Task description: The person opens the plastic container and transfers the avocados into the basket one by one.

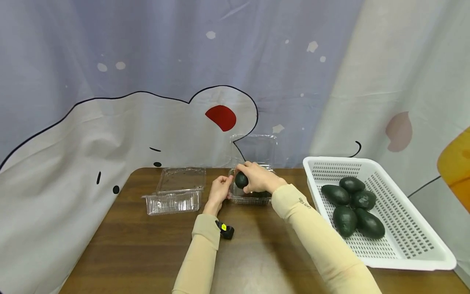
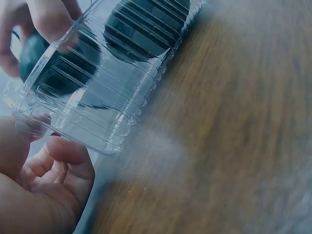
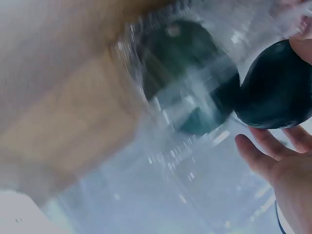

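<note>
I find the right hand [image 1: 258, 177] curled round a dark avocado [image 1: 241, 180], fingers over the top and thumb below, holding it just above the left end of the open clear box [image 1: 251, 199] at the far middle of the table [image 1: 147, 249]. The grip comes from above, which I judge suits lowering the fruit between the box walls. The right wrist view, though blurred, shows the avocado [image 3: 278, 87] against the fingers [image 3: 258, 156] and at least one more dark avocado already lying inside the box.

The left hand [image 1: 219, 192] rests against the box's left wall, fingers [image 2: 68, 156] bent at its corner and touching the ribbed plastic [image 2: 102, 97]. In my judgement it steadies the light box so it does not slide. Its lid stands upright behind, out of the way.

A second clear box [image 1: 174, 192] sits to the left, well apart, lid folded back. A white basket [image 1: 415, 245] on the right holds five more avocados [image 1: 352, 202], within reach of the right arm. A small black and yellow device [image 1: 225, 230] sits on the left wrist.
</note>
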`<state>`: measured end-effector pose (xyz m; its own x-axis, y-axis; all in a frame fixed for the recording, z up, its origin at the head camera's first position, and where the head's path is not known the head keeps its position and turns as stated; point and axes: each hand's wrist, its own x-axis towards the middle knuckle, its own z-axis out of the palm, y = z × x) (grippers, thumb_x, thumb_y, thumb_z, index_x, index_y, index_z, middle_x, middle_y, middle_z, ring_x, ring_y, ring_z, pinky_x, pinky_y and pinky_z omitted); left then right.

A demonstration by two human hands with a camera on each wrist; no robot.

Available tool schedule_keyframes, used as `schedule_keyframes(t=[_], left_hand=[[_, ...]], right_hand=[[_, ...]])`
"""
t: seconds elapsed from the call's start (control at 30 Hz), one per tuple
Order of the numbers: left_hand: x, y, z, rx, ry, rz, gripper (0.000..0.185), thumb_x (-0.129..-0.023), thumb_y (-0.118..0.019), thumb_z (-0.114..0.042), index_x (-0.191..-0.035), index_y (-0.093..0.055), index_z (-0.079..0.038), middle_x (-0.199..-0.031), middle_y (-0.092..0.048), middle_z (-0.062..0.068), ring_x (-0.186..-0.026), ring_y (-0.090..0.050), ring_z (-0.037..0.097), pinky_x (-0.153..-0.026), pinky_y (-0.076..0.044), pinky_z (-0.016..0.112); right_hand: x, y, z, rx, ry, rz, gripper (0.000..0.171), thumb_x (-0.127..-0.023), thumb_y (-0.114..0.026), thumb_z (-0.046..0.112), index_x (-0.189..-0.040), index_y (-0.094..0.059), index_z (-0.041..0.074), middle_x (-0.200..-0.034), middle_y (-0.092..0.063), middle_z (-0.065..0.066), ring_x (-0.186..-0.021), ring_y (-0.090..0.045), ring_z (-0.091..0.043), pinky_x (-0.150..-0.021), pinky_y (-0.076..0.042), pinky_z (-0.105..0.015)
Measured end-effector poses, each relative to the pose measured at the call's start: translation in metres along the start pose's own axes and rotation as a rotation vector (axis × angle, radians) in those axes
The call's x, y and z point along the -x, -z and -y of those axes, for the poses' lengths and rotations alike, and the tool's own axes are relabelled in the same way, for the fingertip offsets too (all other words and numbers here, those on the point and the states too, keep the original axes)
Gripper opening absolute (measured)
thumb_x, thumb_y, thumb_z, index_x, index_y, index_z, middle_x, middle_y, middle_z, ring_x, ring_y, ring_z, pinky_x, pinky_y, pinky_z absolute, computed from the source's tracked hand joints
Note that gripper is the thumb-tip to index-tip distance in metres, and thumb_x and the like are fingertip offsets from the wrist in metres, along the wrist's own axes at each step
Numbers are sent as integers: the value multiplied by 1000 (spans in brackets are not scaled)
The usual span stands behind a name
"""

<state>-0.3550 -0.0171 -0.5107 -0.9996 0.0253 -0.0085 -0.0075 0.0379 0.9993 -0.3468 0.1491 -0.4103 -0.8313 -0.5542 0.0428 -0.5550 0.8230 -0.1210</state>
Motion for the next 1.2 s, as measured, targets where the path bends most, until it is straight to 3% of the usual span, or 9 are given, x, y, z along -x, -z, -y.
schedule_keyframes(t=[0.23,0.37,0.53,0.83,1.0,1.2], left_hand=[[0,-1,0,1,-8,-9,28,-100,-59,-30,-95,-56,-3,-58,-45,1,-44,-42,10,-43,-40,23],[0,0,0,-1,-8,0,29,-100,-58,-31,-98,-57,-2,-60,-45,2,-44,-43,10,-44,-42,23],[0,2,0,12,10,-1,30,-100,-58,-33,-99,-57,-3,-60,-45,1,-46,-42,10,-45,-42,23],[-1,3,0,4,10,-1,30,-100,-58,-33,-97,-57,-3,-58,-44,1,-45,-43,10,-43,-42,23],[-1,4,1,5,27,-6,32,-100,-58,-36,-97,-57,-4,-61,-45,1,-46,-43,10,-45,-43,23],[0,12,1,0,23,-28,32,-100,-57,-36,-99,-57,-4,-63,-44,0,-47,-42,11,-45,-42,24]], right_hand=[[16,38,1,79,39,-30,65,-73,-83,24,-130,-51,16,-120,-52,-11,-106,-52,-31,-88,-47,-44],[29,62,-5,118,30,-45,68,-72,-84,23,-130,-51,15,-122,-52,-11,-106,-51,-32,-85,-48,-49],[46,85,-26,140,-6,-86,67,-68,-84,21,-127,-52,15,-118,-53,-13,-104,-52,-35,-81,-46,-53],[83,119,-75,143,-118,-111,61,-68,-80,20,-123,-52,12,-110,-55,-15,-92,-53,-36,-72,-46,-50],[99,128,-96,121,-190,-104,61,-70,-79,16,-124,-51,9,-110,-55,-17,-88,-55,-35,-71,-45,-48],[108,119,-112,102,-230,-77,61,-72,-78,18,-125,-50,6,-116,-55,-22,-98,-56,-39,-78,-44,-53]])
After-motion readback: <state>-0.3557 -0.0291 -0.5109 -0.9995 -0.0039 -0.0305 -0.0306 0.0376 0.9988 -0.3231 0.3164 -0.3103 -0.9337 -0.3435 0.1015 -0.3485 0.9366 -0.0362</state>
